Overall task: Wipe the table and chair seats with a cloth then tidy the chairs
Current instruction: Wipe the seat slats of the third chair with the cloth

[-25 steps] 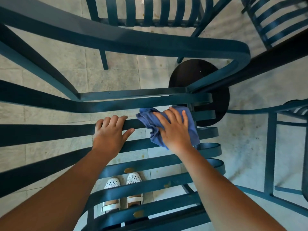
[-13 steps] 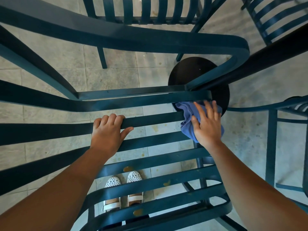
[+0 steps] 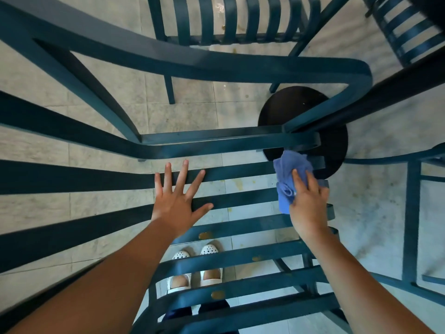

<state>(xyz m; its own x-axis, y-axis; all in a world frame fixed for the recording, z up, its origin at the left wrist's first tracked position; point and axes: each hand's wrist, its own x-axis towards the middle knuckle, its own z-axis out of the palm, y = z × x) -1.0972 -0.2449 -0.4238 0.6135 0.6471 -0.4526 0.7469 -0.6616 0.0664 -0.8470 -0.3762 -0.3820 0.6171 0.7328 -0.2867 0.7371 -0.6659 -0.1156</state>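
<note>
I look straight down on a teal slatted chair seat [image 3: 240, 196]. My left hand [image 3: 175, 201] lies over the middle slats with its fingers spread and straight, holding nothing. At the seat's right edge my right hand [image 3: 308, 203] grips a bunched blue cloth [image 3: 289, 169] and presses it against the slat ends. The cloth's lower part is hidden under that hand. The chair's curved armrest [image 3: 192, 61] arcs across the top of the view.
The table's round black base [image 3: 301, 104] stands on the tiled floor just beyond the cloth. Its dark column [image 3: 385, 92] rises to the upper right. More teal chairs stand at the top [image 3: 228, 20], top right [image 3: 404, 32] and right [image 3: 411, 213]. My white shoes [image 3: 195, 256] show through the slats.
My left hand has let go of the slat it was gripping and spread its fingers flat. My right hand has drawn the cloth a little back toward me along the seat's right edge.
</note>
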